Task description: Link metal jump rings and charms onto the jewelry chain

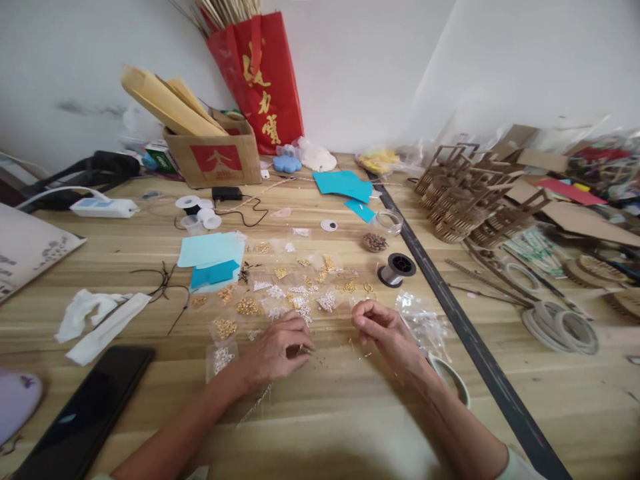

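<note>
Over the middle of the wooden table, my left hand [280,347] has its fingers curled to the thumb in a pinch; whatever lies between the tips is too small to name. A thin silvery chain [256,405] lies below that hand. To the right, my right hand [383,330] also pinches with thumb and forefinger, its contents not visible. Tiny gold beads [323,361] are scattered between the hands. Beyond them lie several small clear bags of gold beads [247,306] and silver beads [327,302]. Scissors [453,377] rest partly under my right forearm.
A wire spool [397,270] and a dish of dark beads [375,242] stand beyond my right hand. A black strip [450,320] crosses the table. Woven baskets [460,193] and tape rolls [560,327] are at right; a phone [85,413], white tissue [107,327] and blue cards [213,252] at left.
</note>
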Tool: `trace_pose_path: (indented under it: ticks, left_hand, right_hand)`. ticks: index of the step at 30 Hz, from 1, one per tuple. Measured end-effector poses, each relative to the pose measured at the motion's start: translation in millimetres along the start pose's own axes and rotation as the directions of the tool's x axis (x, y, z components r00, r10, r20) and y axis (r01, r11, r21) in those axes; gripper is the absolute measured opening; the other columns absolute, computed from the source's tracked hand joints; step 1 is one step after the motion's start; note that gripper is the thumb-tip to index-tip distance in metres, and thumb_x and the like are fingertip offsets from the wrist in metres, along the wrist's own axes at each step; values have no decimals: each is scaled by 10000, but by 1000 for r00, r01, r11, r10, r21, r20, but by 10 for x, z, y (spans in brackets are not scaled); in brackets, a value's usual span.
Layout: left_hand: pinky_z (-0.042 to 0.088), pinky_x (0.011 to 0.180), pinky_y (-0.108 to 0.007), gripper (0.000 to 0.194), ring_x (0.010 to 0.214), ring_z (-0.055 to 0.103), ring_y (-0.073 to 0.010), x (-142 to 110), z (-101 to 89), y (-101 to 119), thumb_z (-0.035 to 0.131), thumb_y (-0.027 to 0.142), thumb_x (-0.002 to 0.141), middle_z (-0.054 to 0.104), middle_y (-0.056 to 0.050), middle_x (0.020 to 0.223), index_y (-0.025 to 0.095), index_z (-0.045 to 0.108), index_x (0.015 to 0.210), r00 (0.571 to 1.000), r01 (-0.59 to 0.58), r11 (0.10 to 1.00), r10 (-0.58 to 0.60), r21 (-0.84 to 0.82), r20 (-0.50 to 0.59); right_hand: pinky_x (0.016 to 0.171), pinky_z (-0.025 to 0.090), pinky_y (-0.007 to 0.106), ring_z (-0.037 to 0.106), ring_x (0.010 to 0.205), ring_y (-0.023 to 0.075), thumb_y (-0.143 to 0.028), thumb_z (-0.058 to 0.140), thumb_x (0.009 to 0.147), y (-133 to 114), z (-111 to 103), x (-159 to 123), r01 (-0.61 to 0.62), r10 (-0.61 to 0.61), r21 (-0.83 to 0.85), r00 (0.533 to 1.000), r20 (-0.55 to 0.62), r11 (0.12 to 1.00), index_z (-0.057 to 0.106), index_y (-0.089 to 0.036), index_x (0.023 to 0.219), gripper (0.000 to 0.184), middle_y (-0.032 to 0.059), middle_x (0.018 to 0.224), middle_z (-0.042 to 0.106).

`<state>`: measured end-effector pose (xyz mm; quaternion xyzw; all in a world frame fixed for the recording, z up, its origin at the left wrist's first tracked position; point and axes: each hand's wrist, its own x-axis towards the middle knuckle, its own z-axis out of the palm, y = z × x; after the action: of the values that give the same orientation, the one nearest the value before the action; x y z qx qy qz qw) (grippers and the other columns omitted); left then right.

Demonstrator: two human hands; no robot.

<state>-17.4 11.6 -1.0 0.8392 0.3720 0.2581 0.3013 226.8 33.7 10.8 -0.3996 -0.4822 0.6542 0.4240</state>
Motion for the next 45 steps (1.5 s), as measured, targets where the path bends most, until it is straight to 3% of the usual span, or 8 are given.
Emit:
trace_pose_path:
  ticks: [19, 32, 45]
  left_hand:
    - [432, 792, -314, 105, 882, 500, -194, -21, 99, 36, 611, 150, 883, 600, -35, 830, 179, 695, 828, 994, -101, 985, 94, 136, 55]
    - [423, 797, -301, 183, 879, 485, -190, -44, 177, -1, 532, 197, 948, 584, -32, 810, 173, 657, 817, 987, -162, 961, 154, 222, 54]
    - [439, 788, -304, 188, 877, 490, -192, -49, 181, -20, 527, 159, 939, 591, -43, 814, 172, 662, 808, 988, -152, 969, 151, 195, 22]
  right_hand:
    - [481, 355, 219, 442, 489, 90, -406, 789, 732, 25, 21, 30, -47, 47, 7, 999, -26, 999, 642, -188, 730, 262, -41, 601, 516]
    - [489, 344, 218, 455, 489, 84, -380, 763, 772, 61, 20, 31, -43, 42, 7, 999, 20, 999, 636, -182, 739, 238, -42, 584, 535]
    - [471, 343, 226, 449, 471, 91, -406, 773, 754, 84, 31, 32, -44, 44, -14, 999, 10, 999, 634, -185, 736, 263, -39, 569, 539]
